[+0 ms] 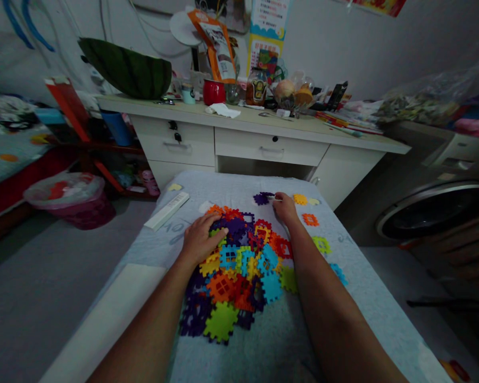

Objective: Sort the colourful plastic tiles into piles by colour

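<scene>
A heap of colourful plastic interlocking tiles (243, 266) with toothed edges lies on the cloth-covered table (167, 266). My left hand (201, 238) rests on the heap's left side, fingers spread, next to a purple tile (236, 227). Beyond the heap, my right hand (286, 208) is closed in a pinch at the edge of a dark purple tile (268, 194). That tile is tilted over another purple piece (260, 200) on the cloth; whether they touch is unclear. To the right of my right arm lie single tiles: yellow (300, 199), orange (310, 219), green (321, 244) and blue (338, 273).
A white bar-shaped box (167, 211) lies at the table's left edge. Behind stands a white desk (243, 119) bearing a watermelon piece (131, 69), jars and an orange pouch (215, 45). A pink bin (72, 199) is at left, a washing machine (435, 170) at right.
</scene>
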Tool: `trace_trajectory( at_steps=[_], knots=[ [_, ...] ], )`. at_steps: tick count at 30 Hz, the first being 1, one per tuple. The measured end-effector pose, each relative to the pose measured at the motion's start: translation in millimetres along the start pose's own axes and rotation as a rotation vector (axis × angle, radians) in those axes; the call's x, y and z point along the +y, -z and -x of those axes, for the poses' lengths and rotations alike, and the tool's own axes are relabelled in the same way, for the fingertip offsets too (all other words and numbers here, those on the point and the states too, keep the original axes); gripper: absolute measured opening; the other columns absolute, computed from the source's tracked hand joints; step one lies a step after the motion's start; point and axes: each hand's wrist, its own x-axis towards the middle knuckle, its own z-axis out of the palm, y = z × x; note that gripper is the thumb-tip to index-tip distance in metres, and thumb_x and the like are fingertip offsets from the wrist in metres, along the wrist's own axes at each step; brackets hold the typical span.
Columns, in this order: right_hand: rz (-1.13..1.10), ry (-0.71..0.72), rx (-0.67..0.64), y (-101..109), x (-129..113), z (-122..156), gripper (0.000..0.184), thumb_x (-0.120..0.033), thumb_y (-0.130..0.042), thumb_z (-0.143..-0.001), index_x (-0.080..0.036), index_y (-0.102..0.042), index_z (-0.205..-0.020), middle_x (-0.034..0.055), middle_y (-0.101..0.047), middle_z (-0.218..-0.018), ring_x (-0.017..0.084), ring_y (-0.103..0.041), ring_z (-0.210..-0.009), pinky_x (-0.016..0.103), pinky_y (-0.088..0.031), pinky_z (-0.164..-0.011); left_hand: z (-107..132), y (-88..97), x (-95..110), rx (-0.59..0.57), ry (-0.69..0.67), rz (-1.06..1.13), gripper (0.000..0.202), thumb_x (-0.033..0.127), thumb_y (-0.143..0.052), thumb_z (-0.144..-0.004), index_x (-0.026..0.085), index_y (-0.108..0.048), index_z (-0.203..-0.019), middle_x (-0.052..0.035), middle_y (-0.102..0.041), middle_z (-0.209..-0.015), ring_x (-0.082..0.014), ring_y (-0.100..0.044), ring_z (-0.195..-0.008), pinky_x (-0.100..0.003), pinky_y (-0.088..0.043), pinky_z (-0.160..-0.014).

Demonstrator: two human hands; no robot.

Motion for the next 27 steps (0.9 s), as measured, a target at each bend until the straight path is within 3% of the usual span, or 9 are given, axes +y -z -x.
trace_trajectory(
  at_steps=[3,8,15,21,27],
  knots=[
    [0.158,0.120,0.002,1,3,0,0.036,-0.008,-0.054,-0.077,-0.013,-0.066,-0.111,0.0132,-0.066,-0.116,0.021,-0.062,-0.106,0.036,-0.045,-0.101,0,0.2,0,0.008,-0.001,0.000,0.044,0.049,-0.057,-0.084,0.027,-0.062,-0.121,-0.0080,-0.059,-0.137,-0.0301,-0.050,-0.130,-0.053,-0.035,-0.108],
    [0.225,0.296,-0.163,-4,3,3,0.035,-0.007,-0.053,-0.079,-0.015,-0.070,-0.108,0.0114,-0.065,-0.115,0.021,-0.057,-0.115,0.035,-0.041,-0.106,1,1.9,3,0.000,0.005,-0.009,0.046,0.050,-0.055,-0.084,0.027,-0.061,-0.123,-0.0083,-0.058,-0.136,-0.0310,-0.050,-0.129,-0.054,-0.036,-0.107],
    [0.172,0.358,-0.216,-6,-1,7,0.044,-0.006,-0.053,-0.077,-0.018,-0.068,-0.117,0.0099,-0.057,-0.126,0.021,-0.051,-0.121,0.038,-0.037,-0.110,1,3.8,5,-0.007,0.001,0.008,0.044,0.049,-0.057,-0.084,0.027,-0.062,-0.122,-0.0071,-0.059,-0.137,-0.0297,-0.050,-0.129,-0.052,-0.036,-0.108],
    [0.319,0.386,-0.262,-5,-12,10,0.030,-0.006,-0.051,-0.081,-0.018,-0.075,-0.095,0.0095,-0.063,-0.107,0.021,-0.056,-0.105,0.036,-0.039,-0.103,1,3.6,4,-0.002,0.003,0.011,0.044,0.049,-0.057,-0.083,0.027,-0.062,-0.121,-0.0072,-0.058,-0.137,-0.0311,-0.050,-0.129,-0.053,-0.035,-0.109],
    [0.375,0.431,-0.296,0,-29,14,0.027,-0.012,-0.058,-0.082,-0.015,-0.072,-0.105,0.0116,-0.063,-0.109,0.022,-0.056,-0.106,0.033,-0.040,-0.099,1,3.1,2,-0.014,-0.009,0.023,0.045,0.048,-0.057,-0.084,0.025,-0.062,-0.122,-0.0078,-0.058,-0.137,-0.0301,-0.049,-0.130,-0.053,-0.033,-0.110]
  ],
)
